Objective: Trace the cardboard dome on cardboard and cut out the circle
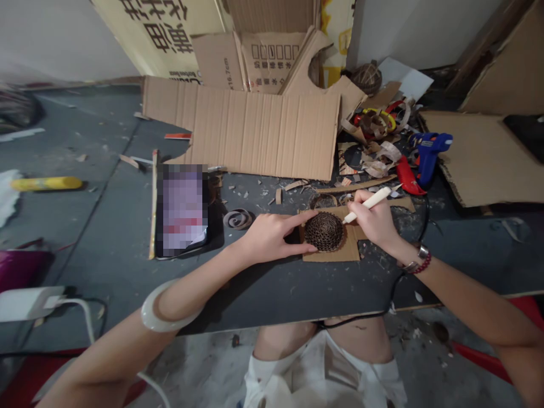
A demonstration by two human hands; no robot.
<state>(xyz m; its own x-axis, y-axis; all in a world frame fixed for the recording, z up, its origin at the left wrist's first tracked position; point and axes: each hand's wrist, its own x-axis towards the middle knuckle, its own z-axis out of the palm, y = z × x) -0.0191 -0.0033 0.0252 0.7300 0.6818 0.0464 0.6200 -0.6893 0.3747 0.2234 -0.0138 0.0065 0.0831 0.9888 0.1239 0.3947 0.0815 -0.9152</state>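
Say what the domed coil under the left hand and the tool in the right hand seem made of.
The dome looks like coiled corrugated cardboard, unfinished: fluted brown edges show. The tool looks smooth, cream, perhaps plastic or painted wood.

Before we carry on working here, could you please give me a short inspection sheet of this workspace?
Surface: dark grey tabletop, littered with scraps.
Job's things: coiled corrugated-cardboard dome on a cardboard base.
Clutter: blue hot glue gun, cardboard offcuts, corrugated cardboard sheet, pixelated tablet.
Hands: left hand rests on the dome; right hand grips a white-handled craft tool.
Cables: black cable along the table's near edge; white cable by a white charger.
Surroundings: printed carton behind; littered floor below.
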